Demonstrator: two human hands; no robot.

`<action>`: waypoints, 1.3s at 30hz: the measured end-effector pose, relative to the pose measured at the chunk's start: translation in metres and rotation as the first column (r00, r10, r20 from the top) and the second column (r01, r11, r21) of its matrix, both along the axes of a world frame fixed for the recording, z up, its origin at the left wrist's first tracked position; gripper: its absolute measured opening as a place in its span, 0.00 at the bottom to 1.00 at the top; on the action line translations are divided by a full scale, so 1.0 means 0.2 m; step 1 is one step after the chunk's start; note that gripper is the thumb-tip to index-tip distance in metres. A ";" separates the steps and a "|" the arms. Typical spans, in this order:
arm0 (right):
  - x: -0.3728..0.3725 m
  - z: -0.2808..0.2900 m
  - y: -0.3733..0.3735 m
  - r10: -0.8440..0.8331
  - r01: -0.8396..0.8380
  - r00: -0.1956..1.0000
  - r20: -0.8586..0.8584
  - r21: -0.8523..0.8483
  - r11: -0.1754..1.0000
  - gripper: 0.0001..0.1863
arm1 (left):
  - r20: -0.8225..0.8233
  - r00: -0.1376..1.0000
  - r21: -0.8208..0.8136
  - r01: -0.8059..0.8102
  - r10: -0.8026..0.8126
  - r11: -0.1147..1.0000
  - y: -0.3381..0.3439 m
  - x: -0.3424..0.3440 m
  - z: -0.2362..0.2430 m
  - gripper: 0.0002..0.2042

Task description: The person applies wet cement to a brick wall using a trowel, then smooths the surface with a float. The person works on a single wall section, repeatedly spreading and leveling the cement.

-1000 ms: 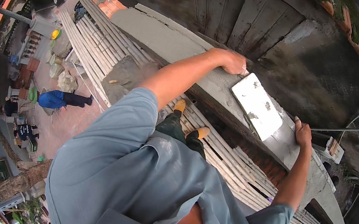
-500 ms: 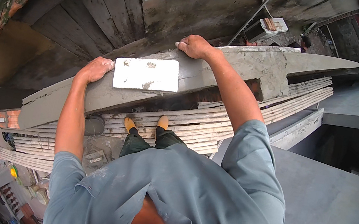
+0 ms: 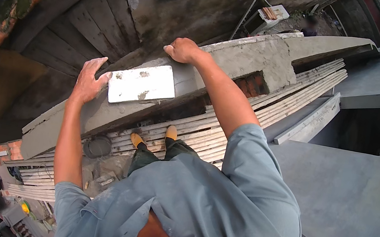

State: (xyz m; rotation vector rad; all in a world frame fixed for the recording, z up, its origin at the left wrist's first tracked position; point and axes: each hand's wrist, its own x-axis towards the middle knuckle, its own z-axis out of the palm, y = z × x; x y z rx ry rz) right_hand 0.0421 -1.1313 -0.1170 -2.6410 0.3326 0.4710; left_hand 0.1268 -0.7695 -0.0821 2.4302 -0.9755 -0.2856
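A white rectangular board [image 3: 142, 85] smeared with mortar lies on the grey plastered ledge [image 3: 75, 118], tilted slightly with it. My left hand [image 3: 89, 81] is at the board's left end, fingers raised and apart, thumb by the board's edge. My right hand [image 3: 181, 50] is beyond the board's upper right, at the ledge's far edge, fingers curled; what they grip, if anything, is hidden.
Bamboo poles [image 3: 228, 130] form a platform under my yellow boots [image 3: 171, 132]. A dark bucket [image 3: 97, 146] sits lower left. Exposed bricks [image 3: 249, 84], a grey slab [image 3: 348, 202], a dark stained wall [image 3: 180, 0] and a blurred person [image 3: 310, 28] also show.
The view swung sharply after the first frame, then shifted slightly. My left hand's fingers have lifted and spread from a curled position since half a second ago. The right hand stays curled.
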 end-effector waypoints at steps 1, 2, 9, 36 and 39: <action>0.01 0.00 0.00 0.005 -0.005 1.000 -0.012 -0.019 1.000 0.29 | -0.014 0.994 0.011 0.110 -0.110 0.994 -0.03 -0.06 0.06 0.34; 0.01 0.00 0.01 0.000 0.000 1.000 -0.010 -0.013 1.000 0.29 | 0.013 0.975 0.014 0.221 -0.221 0.975 -0.07 -0.12 0.10 0.37; 0.00 0.00 0.00 -0.029 0.029 1.000 0.007 -0.002 1.000 0.30 | -0.098 0.886 0.427 0.450 -0.454 0.785 -0.29 -0.32 0.18 0.56; 0.04 -0.21 -0.15 -0.022 -0.001 0.991 0.130 0.177 0.984 0.25 | 0.176 0.856 0.398 -0.514 0.487 0.760 1.64 -0.15 -0.09 0.42; 0.04 -0.21 -0.14 -0.033 0.012 0.988 0.150 0.141 0.990 0.24 | 0.155 0.775 0.430 -0.612 0.613 0.664 1.89 -0.10 -0.06 0.42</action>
